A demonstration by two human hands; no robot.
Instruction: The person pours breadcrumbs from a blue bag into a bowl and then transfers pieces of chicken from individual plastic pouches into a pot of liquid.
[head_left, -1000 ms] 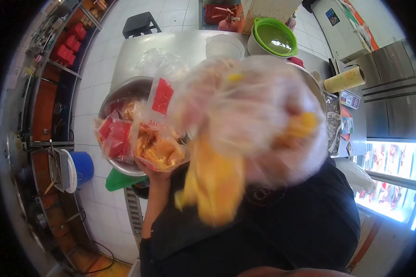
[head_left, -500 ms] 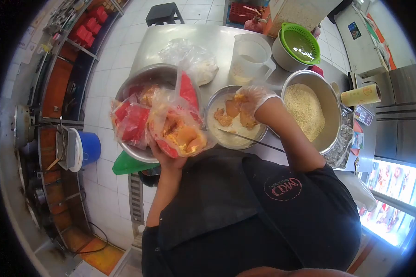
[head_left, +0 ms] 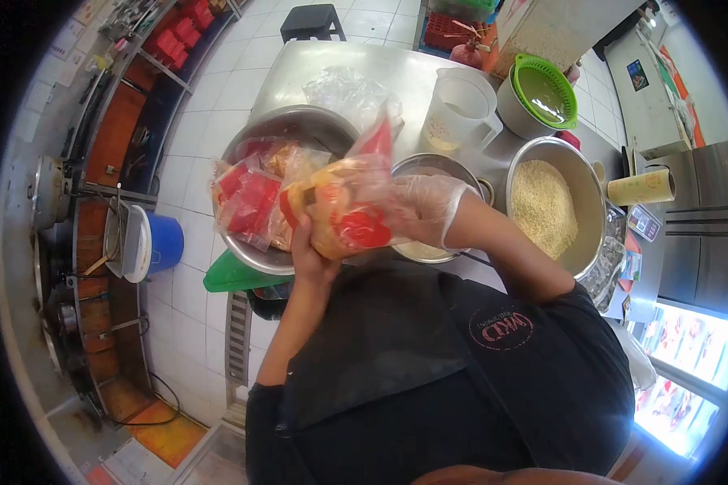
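My left hand [head_left: 311,257] is bare and wrapped around a clear plastic bag [head_left: 332,198] with red print, holding orange-yellow pieces of raw-looking meat. The bag is tilted toward the right. My right hand [head_left: 430,206], in a clear plastic glove, is at the bag's right end, its fingertips hidden by or inside the plastic. Beneath that hand is a metal bowl [head_left: 461,170] of pale batter [head_left: 419,250], mostly covered. Left of the held bag, a large steel bowl [head_left: 295,119] contains several more red-printed bags [head_left: 247,198].
On the right stands a deep steel bowl [head_left: 597,230] of pale crumbs [head_left: 542,206]. A plastic measuring jug [head_left: 461,105], a green colander [head_left: 573,109] in a pot and a crumpled clear bag [head_left: 348,93] are farther back. A blue bucket [head_left: 166,241] is on the floor at left.
My right hand has moved left from over the batter bowl to the bag. My left hand has tipped the bag rightward, its open mouth no longer facing me. The view has shifted slightly.
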